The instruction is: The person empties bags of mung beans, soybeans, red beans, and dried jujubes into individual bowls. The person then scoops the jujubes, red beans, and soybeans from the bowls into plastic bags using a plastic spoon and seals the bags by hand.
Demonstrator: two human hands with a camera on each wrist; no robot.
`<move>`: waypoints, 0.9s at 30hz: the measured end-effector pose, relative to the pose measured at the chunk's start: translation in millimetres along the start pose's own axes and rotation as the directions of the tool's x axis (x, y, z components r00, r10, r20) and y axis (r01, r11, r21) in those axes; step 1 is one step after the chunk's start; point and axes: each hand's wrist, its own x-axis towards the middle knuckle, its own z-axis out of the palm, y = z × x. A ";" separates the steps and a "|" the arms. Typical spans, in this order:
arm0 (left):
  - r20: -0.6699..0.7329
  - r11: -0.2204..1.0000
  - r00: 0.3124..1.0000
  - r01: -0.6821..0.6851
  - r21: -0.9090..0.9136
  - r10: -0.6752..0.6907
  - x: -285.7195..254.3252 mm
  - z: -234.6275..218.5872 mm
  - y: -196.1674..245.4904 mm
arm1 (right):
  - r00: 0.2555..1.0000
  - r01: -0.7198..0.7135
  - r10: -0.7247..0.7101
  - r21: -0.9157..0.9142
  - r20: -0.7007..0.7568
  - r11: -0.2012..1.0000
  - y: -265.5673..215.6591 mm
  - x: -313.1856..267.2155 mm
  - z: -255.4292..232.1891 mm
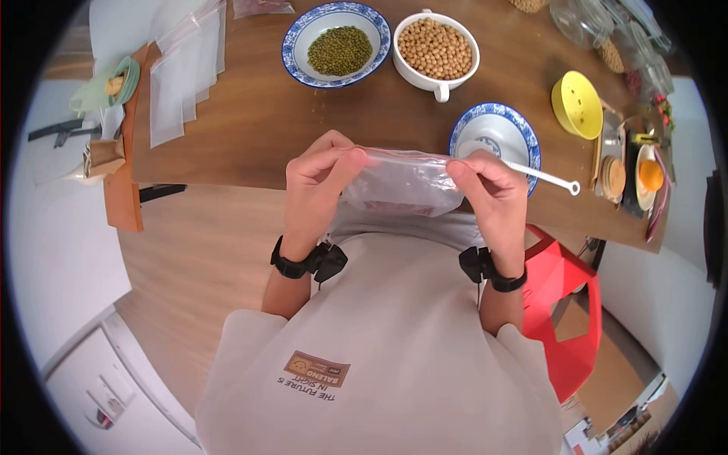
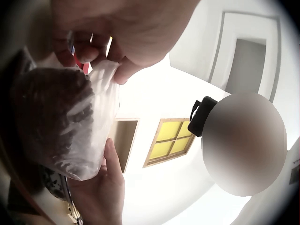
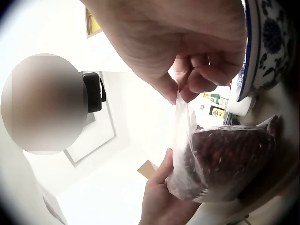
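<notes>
Between both hands, in front of the shirt, hangs a clear zip bag (image 1: 406, 182) with a reddish line along its top edge. My left hand (image 1: 324, 182) pinches one top corner between thumb and fingers. At the opposite corner, my right hand (image 1: 494, 189) pinches in the same way. Small dark red beans (image 3: 234, 150) fill the bag's lower part in the right wrist view. The left wrist view shows the bag (image 2: 93, 126) bulging below the left fingers. Beyond the right hand stands a blue-and-white bowl (image 1: 523, 136), with a white handle (image 1: 550, 177) lying across its rim.
A patterned bowl of green beans (image 1: 339, 51) and a white two-handled pot of chickpeas (image 1: 434, 49) stand farther back. Flat clear bags (image 1: 178, 76) lie at the left. At the right are a yellow bowl (image 1: 576, 105) and jars (image 1: 633, 57). A red stool (image 1: 565, 318) stands below the table.
</notes>
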 end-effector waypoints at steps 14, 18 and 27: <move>0.117 0.996 0.993 -0.018 0.091 0.008 1.5 -0.7 12.7 | 1.000 0.001 -0.002 0.035 0.030 0.999 2.2 0.9 3.4; 0.136 0.996 0.991 -0.028 0.089 0.015 0.3 -4.5 6.0 | 0.999 0.033 -0.034 0.043 0.030 0.999 2.1 2.3 4.2; 0.101 0.995 0.995 -0.024 0.094 0.014 -1.4 5.7 3.9 | 0.989 0.028 -0.037 0.065 0.141 0.997 -2.7 -1.9 7.0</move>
